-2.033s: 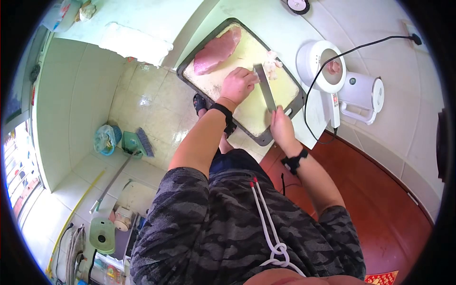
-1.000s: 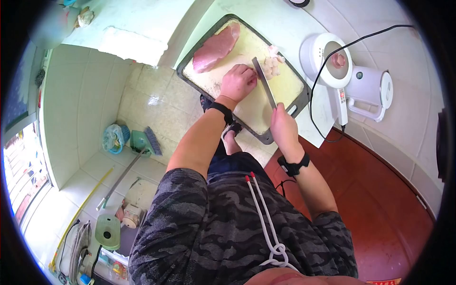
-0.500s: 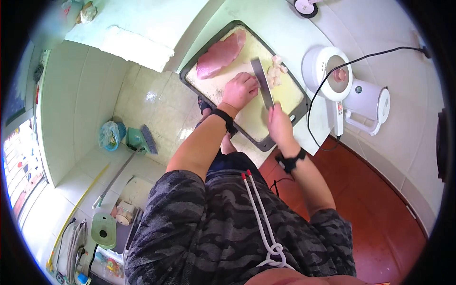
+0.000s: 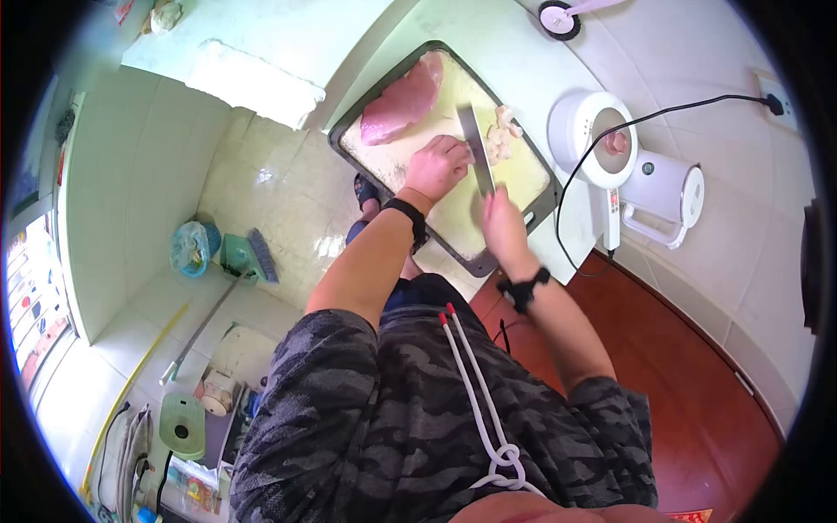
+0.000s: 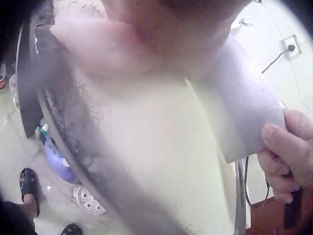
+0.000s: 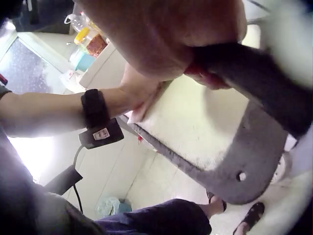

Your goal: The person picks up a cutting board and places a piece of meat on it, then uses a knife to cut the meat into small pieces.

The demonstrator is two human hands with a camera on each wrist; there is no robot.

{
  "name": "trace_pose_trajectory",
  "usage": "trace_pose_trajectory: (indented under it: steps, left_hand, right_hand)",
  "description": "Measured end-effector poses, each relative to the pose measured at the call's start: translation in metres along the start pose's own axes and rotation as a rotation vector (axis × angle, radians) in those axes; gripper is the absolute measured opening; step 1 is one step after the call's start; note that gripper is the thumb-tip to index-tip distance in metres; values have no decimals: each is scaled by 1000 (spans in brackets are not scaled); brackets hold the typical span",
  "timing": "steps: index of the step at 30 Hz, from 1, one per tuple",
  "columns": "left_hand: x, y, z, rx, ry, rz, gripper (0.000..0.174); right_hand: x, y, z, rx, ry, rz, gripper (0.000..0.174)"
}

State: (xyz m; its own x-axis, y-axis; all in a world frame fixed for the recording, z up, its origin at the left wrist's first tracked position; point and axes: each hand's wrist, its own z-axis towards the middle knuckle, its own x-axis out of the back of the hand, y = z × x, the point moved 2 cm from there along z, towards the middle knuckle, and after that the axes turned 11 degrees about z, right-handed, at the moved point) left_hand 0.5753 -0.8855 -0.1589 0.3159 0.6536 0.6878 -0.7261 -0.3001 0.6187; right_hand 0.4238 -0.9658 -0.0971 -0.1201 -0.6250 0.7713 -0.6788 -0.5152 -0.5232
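My right hand (image 4: 507, 228) grips the handle of a cleaver (image 4: 476, 148), its blade pointing away across the cutting board (image 4: 526, 187). In the left wrist view the broad wet blade is seen side-on, with the thumb and fingers of the right hand (image 5: 286, 147) close behind it. My left hand (image 4: 436, 168) has its fingers curled on the board right beside the blade, holding a small pale piece of meat that they mostly hide. Several cut meat pieces (image 4: 500, 135) lie on the blade's other side. A large pink slab of meat (image 4: 401, 103) rests at the board's far left.
Right of the board stand a white electric pot (image 4: 567, 131) with a glass lid and a white kettle (image 4: 658, 187). A black cord (image 4: 663, 109) runs over the pot to a wall socket. A bin (image 4: 190, 251) and a dustpan (image 4: 234, 257) are on the floor.
The cleaver keeps moving in short strokes beside my left fingertips, and my right hand is now slightly closer to the left. The slab of meat has stayed in its place on the board.
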Motion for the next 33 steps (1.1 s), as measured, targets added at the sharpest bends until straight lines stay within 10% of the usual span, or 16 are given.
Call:
trace_pose_trajectory:
  steps: [11,28,33]
  left_hand:
    - [4,-1,-2,-56,-29,51,17]
    - [6,2,6,265,120,-61,16]
    - [-3,14,12,-3,-13,-21,18]
  right_hand:
    - [-11,-51,83,118,105,43,21]
    - [3,40,-43,10,168,96,24]
    - [17,32,-37,7,226,312,18]
